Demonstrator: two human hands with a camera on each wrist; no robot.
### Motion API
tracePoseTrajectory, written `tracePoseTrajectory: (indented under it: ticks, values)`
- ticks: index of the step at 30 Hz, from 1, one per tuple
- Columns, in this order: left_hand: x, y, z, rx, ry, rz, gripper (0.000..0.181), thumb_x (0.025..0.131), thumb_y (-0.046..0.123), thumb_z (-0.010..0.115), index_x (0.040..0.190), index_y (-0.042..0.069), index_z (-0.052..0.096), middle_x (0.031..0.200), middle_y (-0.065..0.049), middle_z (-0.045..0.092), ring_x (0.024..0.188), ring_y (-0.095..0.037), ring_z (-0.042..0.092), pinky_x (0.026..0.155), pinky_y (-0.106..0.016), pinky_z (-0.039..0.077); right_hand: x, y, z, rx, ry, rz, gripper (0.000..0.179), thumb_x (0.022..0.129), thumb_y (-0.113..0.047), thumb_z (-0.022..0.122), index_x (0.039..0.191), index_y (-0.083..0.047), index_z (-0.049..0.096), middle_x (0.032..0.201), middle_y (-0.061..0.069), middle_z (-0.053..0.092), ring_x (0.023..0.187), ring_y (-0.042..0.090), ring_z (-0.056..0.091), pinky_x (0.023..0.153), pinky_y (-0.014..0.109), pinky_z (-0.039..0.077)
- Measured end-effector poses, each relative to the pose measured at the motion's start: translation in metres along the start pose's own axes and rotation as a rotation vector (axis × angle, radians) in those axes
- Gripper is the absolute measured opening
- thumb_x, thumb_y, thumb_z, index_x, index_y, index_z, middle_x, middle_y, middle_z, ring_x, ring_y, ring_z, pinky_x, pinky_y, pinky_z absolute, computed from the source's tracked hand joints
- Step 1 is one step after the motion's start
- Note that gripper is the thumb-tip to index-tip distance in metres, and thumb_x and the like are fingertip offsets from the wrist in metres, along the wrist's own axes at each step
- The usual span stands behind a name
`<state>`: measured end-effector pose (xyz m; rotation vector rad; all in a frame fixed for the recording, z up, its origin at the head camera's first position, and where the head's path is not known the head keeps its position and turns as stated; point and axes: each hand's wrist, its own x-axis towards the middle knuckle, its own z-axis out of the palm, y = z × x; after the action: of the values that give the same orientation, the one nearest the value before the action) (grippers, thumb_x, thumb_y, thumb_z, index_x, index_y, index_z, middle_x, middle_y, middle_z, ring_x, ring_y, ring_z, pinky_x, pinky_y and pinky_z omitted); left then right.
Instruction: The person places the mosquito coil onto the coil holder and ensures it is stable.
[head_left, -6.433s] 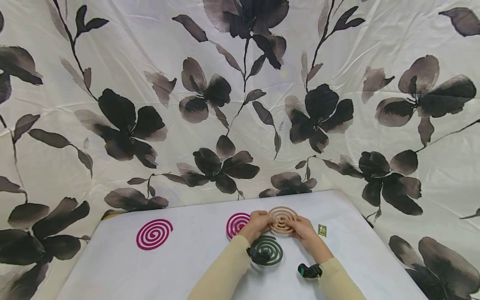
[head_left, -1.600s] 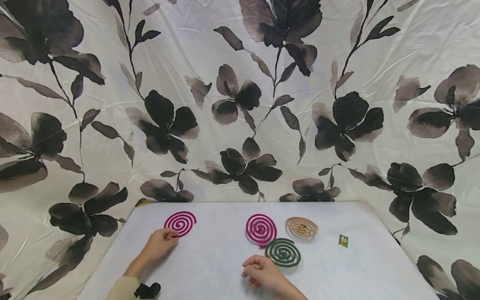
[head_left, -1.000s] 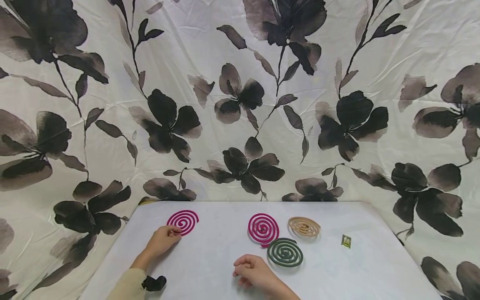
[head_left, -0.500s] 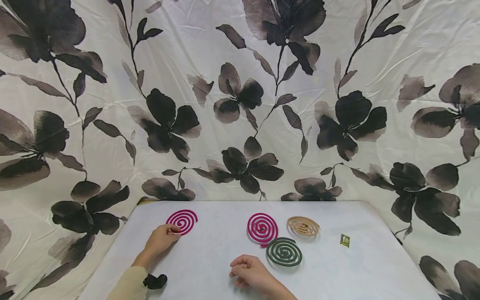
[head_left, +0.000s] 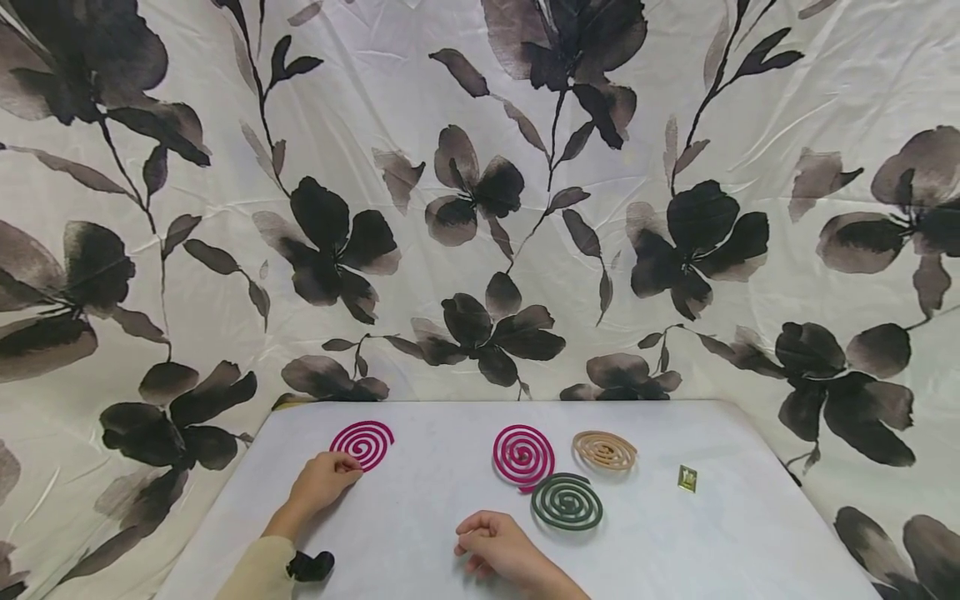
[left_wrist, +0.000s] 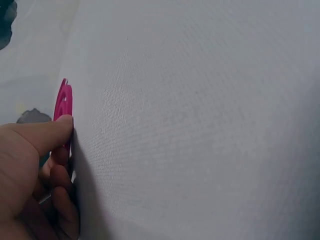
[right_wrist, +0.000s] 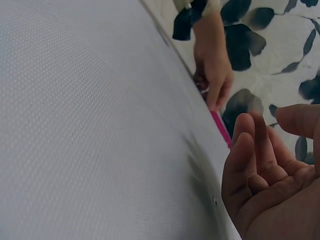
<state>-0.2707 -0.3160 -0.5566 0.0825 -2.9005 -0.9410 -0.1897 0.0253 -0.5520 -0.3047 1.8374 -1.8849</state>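
At the left of the table, my left hand (head_left: 321, 483) pinches the near edge of a pink mosquito coil (head_left: 375, 433). The left wrist view shows the thumb and fingers on that pink coil (left_wrist: 63, 102), seen edge-on. My right hand (head_left: 504, 546) hovers low near the table's front middle, its fingers loosely curled around nothing. In the right wrist view its thumb stands apart from the fingers. Just beyond it lie a green mosquito coil (head_left: 567, 502), a second pink mosquito coil (head_left: 522, 456) and a tan mosquito coil (head_left: 604, 451); green and pink meet or slightly overlap.
A small gold-coloured metal piece (head_left: 687, 478), perhaps a coil stand, lies on the right part of the white table (head_left: 420, 467). Behind the table's far edge hangs a white cloth (head_left: 405, 350) with dark flower prints.
Earlier both hands held the tan coil; it now lies on the table. My left hand has moved left to the far-left pink coil. My right hand has come nearer and drifted slightly left.
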Motion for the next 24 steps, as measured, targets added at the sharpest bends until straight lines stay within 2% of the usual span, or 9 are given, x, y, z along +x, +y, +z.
tracePoseTrajectory:
  ticks: [13, 18, 24]
  values:
    - [-0.009, 0.004, 0.005, -0.013, -0.022, 0.062, 0.006, 0.083, 0.013, 0.077, 0.086, 0.01, 0.072, 0.07, 0.003, 0.057, 0.067, -0.015, 0.049, 0.061, -0.031, 0.042, 0.006, -0.003, 0.008, 0.002, 0.0, 0.015, 0.02, 0.092, -0.011, 0.061, 0.105, 0.003, 0.061, 0.083, 0.006, 0.07, 0.059, 0.01, 0.06, 0.051, 0.021, 0.046]
    - [-0.014, 0.01, 0.003, -0.02, -0.034, 0.06, 0.005, 0.083, 0.012, 0.076, 0.086, 0.011, 0.073, 0.069, 0.004, 0.057, 0.065, -0.014, 0.048, 0.059, -0.029, 0.041, 0.015, 0.001, 0.013, 0.001, 0.017, -0.009, 0.018, 0.091, -0.009, 0.062, 0.103, 0.004, 0.062, 0.082, 0.007, 0.069, 0.055, 0.009, 0.058, 0.047, 0.019, 0.043]
    - [-0.019, 0.014, 0.007, -0.031, -0.044, 0.062, 0.004, 0.083, 0.013, 0.077, 0.085, 0.013, 0.073, 0.067, 0.005, 0.055, 0.064, -0.013, 0.047, 0.057, -0.028, 0.039, 0.021, 0.002, 0.018, -0.002, 0.04, 0.0, 0.018, 0.091, -0.01, 0.061, 0.103, 0.003, 0.062, 0.082, 0.006, 0.07, 0.055, 0.01, 0.058, 0.048, 0.02, 0.043]
